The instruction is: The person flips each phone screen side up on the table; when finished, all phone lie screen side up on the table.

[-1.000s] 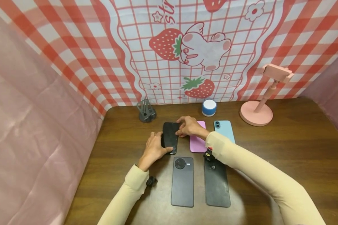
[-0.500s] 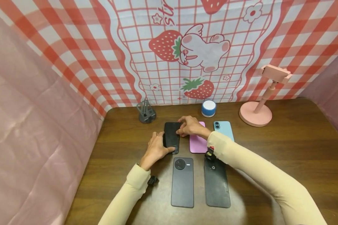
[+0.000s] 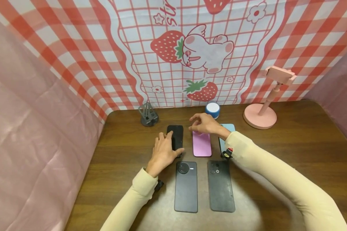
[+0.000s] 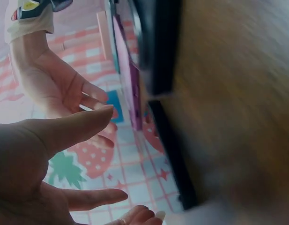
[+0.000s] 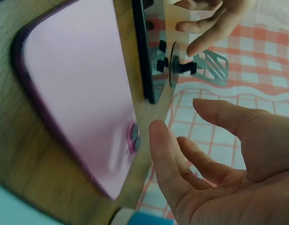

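Note:
A black phone [image 3: 177, 136] lies flat, screen up, at the back of the table. My left hand [image 3: 163, 152] hovers over its left side with fingers spread; in the left wrist view the fingers look apart from the phone's edge and hold nothing. My right hand [image 3: 204, 124] hangs above the top of a pink phone [image 3: 202, 146], covering its upper end in the head view. Its thumb and fingers are parted with nothing between them, and the right wrist view shows the pink phone's camera bump [image 5: 134, 137] beside the fingertips.
A light blue phone [image 3: 223, 145] lies partly under the right sleeve. Nearer are a grey phone [image 3: 186, 192] and a dark phone [image 3: 221, 192]. Along the back stand a grey folding stand [image 3: 148, 117], a blue-and-white cylinder [image 3: 212, 110] and a pink phone stand [image 3: 260, 117].
My right hand has left the black phone's right edge and moved right, over the pink phone. My left hand has loosened from the black phone, which had shifted slightly to the right earlier.

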The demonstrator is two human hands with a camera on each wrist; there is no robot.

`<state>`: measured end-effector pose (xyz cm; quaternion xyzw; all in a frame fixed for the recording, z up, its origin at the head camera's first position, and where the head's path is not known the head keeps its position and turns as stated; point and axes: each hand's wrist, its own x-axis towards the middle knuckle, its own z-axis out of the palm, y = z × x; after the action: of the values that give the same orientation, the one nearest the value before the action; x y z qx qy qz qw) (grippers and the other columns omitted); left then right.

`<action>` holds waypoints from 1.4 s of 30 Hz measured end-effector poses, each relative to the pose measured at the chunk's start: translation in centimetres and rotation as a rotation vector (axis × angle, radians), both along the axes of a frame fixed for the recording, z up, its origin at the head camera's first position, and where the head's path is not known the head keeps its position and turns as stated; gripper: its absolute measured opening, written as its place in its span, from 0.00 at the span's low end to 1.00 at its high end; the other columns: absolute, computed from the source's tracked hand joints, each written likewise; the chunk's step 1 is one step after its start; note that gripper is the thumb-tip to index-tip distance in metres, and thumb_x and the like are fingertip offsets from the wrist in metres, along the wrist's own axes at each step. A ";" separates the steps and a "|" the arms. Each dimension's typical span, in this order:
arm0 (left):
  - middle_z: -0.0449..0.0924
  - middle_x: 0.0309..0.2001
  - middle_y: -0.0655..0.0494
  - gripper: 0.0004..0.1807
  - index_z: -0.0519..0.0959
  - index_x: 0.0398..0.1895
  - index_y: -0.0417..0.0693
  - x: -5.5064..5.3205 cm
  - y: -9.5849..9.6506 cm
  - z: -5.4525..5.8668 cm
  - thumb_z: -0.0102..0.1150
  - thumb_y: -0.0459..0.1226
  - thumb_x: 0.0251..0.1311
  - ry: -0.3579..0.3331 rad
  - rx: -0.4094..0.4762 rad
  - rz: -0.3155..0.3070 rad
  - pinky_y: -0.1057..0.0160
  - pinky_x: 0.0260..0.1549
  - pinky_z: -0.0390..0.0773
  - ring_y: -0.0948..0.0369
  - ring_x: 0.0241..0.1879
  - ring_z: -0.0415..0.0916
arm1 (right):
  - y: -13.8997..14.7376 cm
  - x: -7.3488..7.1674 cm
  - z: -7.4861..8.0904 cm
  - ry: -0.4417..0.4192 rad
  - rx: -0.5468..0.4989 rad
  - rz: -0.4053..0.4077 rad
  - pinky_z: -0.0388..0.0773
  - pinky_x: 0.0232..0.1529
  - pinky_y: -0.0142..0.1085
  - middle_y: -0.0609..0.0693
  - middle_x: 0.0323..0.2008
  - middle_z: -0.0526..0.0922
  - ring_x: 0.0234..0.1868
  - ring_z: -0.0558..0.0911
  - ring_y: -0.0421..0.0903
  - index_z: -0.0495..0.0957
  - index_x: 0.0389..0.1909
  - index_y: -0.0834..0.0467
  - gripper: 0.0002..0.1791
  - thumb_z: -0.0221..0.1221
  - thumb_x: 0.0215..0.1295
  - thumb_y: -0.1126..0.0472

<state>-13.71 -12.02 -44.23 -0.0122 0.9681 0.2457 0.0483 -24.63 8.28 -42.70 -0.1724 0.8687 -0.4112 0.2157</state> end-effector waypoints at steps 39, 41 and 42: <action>0.70 0.62 0.37 0.39 0.71 0.71 0.43 -0.3 9.0 0.1 0.71 0.53 0.63 -0.031 -0.198 -0.383 0.49 0.50 0.85 0.41 0.56 0.73 | 4.7 -0.1 -1.5 0.125 0.178 -0.088 0.80 0.30 0.29 0.64 0.46 0.85 0.27 0.86 0.41 0.81 0.57 0.67 0.22 0.69 0.65 0.61; 0.71 0.62 0.37 0.39 0.72 0.71 0.43 -0.5 9.2 0.3 0.71 0.54 0.63 -0.045 -0.226 -0.383 0.50 0.49 0.85 0.41 0.57 0.73 | 4.7 -0.2 -1.6 0.134 0.180 -0.086 0.79 0.30 0.29 0.63 0.45 0.85 0.26 0.85 0.40 0.81 0.57 0.67 0.22 0.69 0.65 0.61; 0.71 0.62 0.37 0.39 0.72 0.71 0.43 -0.6 9.3 0.4 0.71 0.54 0.63 -0.052 -0.238 -0.383 0.50 0.49 0.85 0.41 0.57 0.73 | 4.7 -0.2 -1.7 0.137 0.179 -0.084 0.79 0.30 0.29 0.63 0.45 0.85 0.26 0.85 0.40 0.81 0.56 0.68 0.22 0.69 0.65 0.61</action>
<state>-14.27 -2.70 -43.84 0.1601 0.9733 0.1156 0.1173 -24.82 12.98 -44.36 -0.1437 0.9211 -0.3281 0.1527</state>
